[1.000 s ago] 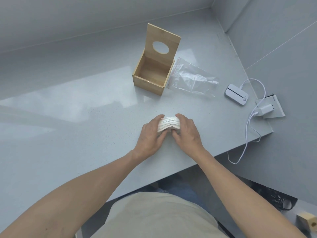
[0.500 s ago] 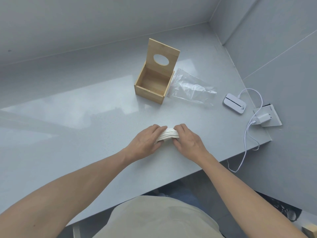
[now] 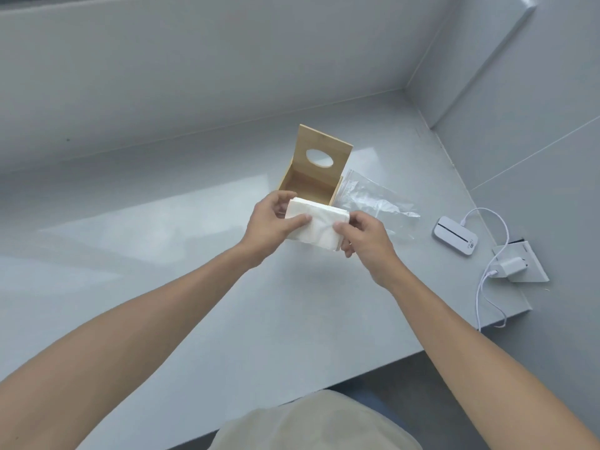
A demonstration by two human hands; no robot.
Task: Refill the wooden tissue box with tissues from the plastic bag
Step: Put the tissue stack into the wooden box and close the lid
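your left hand [image 3: 272, 226] and right hand [image 3: 365, 241] hold the stack of tissues [image 3: 316, 226] between them, raised just in front of the wooden tissue box [image 3: 311, 177]; the left thumb lies across the top of the stack with the fingers curled round its far left edge, and the right thumb presses on the top near the right corner while the other fingers wrap underneath. under all of it spreads the grey countertop [image 3: 162, 287], which runs back to a pale wall. the box stands on it with its lid [image 3: 323, 154] swung upright, the oval slot facing you and the inside open behind the stack. the clear plastic bag [image 3: 376, 203] lies flat just right of the box, touching its side. further right, well apart, you have a small white device [image 3: 454, 235] with a white cable [image 3: 487, 297] looping to a charger [image 3: 511, 267] near the counter's edge.
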